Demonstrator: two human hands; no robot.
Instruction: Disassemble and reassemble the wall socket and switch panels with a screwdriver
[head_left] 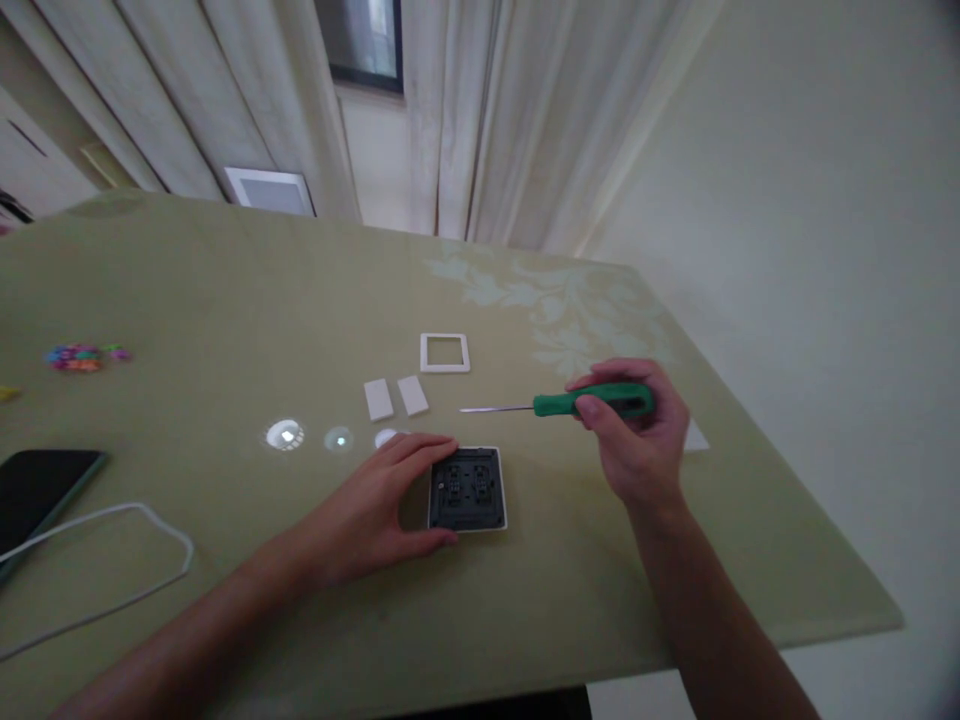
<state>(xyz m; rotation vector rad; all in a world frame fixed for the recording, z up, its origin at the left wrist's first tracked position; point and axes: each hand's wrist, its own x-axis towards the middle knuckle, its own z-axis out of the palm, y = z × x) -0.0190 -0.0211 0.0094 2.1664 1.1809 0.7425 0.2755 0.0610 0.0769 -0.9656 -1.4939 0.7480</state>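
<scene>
A wall switch base [468, 490], black inside with a white edge, lies on the table in front of me. My left hand [394, 500] grips it from the left, thumb at the near edge and fingers at the far edge. In my right hand [637, 430] is a screwdriver [555, 404] with a green handle, its thin metal shaft pointing left. The shaft is held above the table, apart from the switch base. Beyond the base lie two white switch buttons [379, 399] side by side and a square white frame [445, 370].
A dark phone [45, 490] and a looped white cable [142, 506] are at the left. Small colourful pieces [79, 357] lie farther back. A white piece, perhaps paper [696, 437], sits partly hidden behind my right hand. A wall borders the table's right side.
</scene>
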